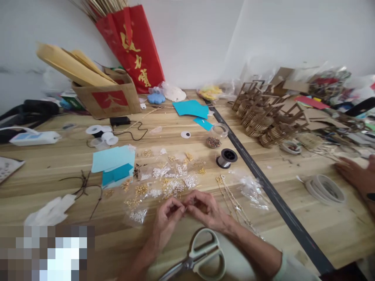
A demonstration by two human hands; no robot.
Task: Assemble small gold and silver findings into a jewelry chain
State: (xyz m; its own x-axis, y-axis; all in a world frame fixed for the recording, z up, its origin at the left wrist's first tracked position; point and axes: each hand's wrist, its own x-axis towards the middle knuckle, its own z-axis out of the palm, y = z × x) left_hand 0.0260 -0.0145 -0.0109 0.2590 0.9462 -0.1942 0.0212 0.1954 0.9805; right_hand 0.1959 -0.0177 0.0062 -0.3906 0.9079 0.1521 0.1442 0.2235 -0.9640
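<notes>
At the front of the table my left hand (169,218) and my right hand (208,208) meet fingertip to fingertip. Both are closed in a pinch, and what sits between the fingers is too small to make out. Just beyond them lie small bags of silver beads (175,187) and gold findings (141,190). A pair of scissors with pale handles (206,253) rests below my hands, near my right forearm. To the right of my right hand are thin gold chains (234,201) and a clear plastic bag (254,191).
A spool of wire (226,158) and a jar of beads (213,142) stand farther back. Blue sheets (113,159) lie left. Small wooden frames (263,113) crowd the back right. Another person's hand (359,175) rests at the right edge, near a tape roll (325,189).
</notes>
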